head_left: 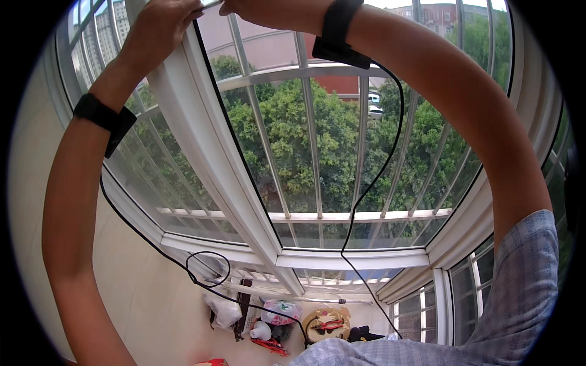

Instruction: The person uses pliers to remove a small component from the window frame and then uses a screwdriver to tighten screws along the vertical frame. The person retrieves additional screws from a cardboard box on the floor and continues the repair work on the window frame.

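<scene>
The left hand's [155,24] fingers are bunched; I cannot tell how firmly. Between the 2 hands, a thin strip [210,5] looks light and stiff, best held by its ends. The right hand's [259,13] fingers are cropped, their grip unclear. Then pale floor [152,290], rigid white window frame [204,140], metal bars [281,74], yellowish bag [336,313].

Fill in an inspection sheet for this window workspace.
Surface: pale floor, bags and small items lying near the window.
Job's things: white window frame bar, upright; anything pinched at its top is too small to identify.
Clutter: clear plastic bag, pink-and-white bag, yellow bag.
Hands: left hand at the frame bar's top; right hand close beside it, partly cut off.
Cables: looped black cable on the left; second black cable hanging before the glass.
Surroundings: metal bars and trees outside.
</scene>
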